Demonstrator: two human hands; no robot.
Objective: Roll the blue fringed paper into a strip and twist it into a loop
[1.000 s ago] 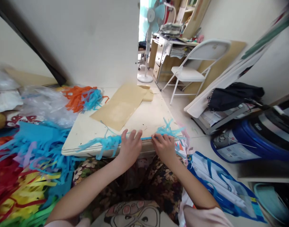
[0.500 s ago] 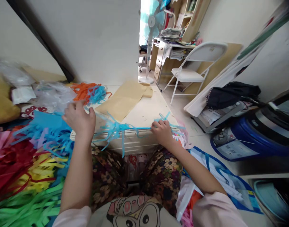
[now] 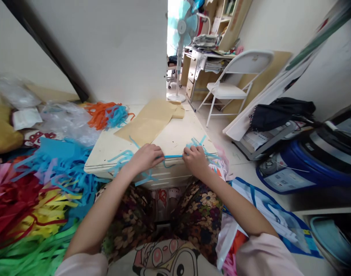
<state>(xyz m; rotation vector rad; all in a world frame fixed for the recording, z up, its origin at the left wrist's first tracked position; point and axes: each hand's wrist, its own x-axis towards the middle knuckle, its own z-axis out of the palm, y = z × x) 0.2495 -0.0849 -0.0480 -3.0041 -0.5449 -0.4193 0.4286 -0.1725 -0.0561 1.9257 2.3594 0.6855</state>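
A light-blue fringed strip [image 3: 173, 156] runs along the front edge of the small cream table [image 3: 189, 132], its cut ends splaying out on both sides. My left hand [image 3: 148, 157] is closed on the strip left of the middle, fingertips pinched together. On the right, my right hand [image 3: 194, 158] grips the strip with curled fingers near the table's right corner. A short taut stretch shows between the two hands. Loose blue tassels [image 3: 120, 159] spread beyond my left wrist, partly hidden by it.
Brown paper [image 3: 148, 120] lies on the table, with an orange and blue fringe bundle [image 3: 106, 114] behind it. Piles of blue fringe [image 3: 69, 161], red, yellow and green fringe [image 3: 28, 253] fill the left side. A white folding chair [image 3: 230, 90] and blue barrel [image 3: 290, 168] stand right.
My left hand has come down and right from above the table's left side and closed on the blue strip. My right hand has stayed in place, holding it.
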